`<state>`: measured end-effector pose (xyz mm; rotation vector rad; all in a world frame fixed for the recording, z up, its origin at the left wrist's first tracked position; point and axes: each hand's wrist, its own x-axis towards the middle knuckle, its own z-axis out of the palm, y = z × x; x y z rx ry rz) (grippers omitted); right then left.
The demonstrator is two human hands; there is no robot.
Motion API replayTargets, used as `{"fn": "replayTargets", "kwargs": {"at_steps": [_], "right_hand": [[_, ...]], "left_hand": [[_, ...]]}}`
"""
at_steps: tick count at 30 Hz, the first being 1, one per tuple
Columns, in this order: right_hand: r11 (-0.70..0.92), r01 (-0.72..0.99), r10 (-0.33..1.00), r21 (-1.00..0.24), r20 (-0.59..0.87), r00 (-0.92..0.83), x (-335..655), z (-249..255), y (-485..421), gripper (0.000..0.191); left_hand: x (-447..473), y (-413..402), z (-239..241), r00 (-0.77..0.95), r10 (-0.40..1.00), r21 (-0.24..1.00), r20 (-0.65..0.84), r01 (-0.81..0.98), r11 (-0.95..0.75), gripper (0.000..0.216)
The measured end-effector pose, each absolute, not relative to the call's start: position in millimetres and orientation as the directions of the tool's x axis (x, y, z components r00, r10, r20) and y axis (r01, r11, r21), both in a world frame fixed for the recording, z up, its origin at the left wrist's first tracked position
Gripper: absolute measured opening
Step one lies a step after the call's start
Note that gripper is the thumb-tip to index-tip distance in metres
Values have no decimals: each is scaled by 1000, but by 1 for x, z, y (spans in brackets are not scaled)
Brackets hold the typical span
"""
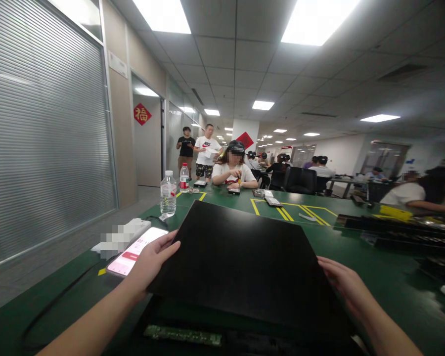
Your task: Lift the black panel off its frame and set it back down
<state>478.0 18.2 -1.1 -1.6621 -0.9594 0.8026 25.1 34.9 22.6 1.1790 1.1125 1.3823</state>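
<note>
A flat black rectangular panel [241,257] is held tilted above the green table, its surface reflecting the ceiling light. My left hand [154,259] grips its left edge, thumb on top and the other fingers at the side or underneath. At the right edge, my right hand [343,282] holds the panel with its fingers at the rim, partly hidden. Under the near edge a green circuit board strip [183,335] shows, lying in a dark area whose outline I cannot make out. Left of my left hand lies a phone [128,259] with a lit pink and white screen.
The green table [89,296] carries yellow tape lines. A clear water bottle [168,195] and a red-capped bottle [184,178] stand at the back left. Dark stacked parts [389,237] lie at right. Across the table a person [234,170] works with a small tool. A black cable [59,296] runs at left.
</note>
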Motion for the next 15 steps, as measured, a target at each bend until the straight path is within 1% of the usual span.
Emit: {"fn": "replayTargets", "kwargs": {"at_steps": [2,4,6,8,10,12,15], "right_hand": [[-118,38,900,-992,-91,425,475,5,16,47],[-72,-105,922,-992,-106,373,470,12,14,52],[-20,-156,945,-988,-69,319,465,20,10,54],[46,-121,950,-992,6,312,459,26,5,53],[71,-47,930,-996,49,364,455,31,0,53],[21,3,925,-1000,20,379,453,33,-3,54],[-112,11,959,-994,-105,263,455,32,-5,61]], "left_hand": [[22,37,22,-65,994,987,86,-131,-94,51],[20,39,21,-68,996,983,49,-173,-60,47],[20,39,20,-73,997,978,1,-209,-17,43],[21,39,19,-65,997,974,-29,-227,13,41],[23,38,20,-50,998,974,-24,-226,12,40],[25,37,21,-40,999,978,1,-206,-9,40],[28,34,25,-43,999,986,16,-167,-23,39]]}}
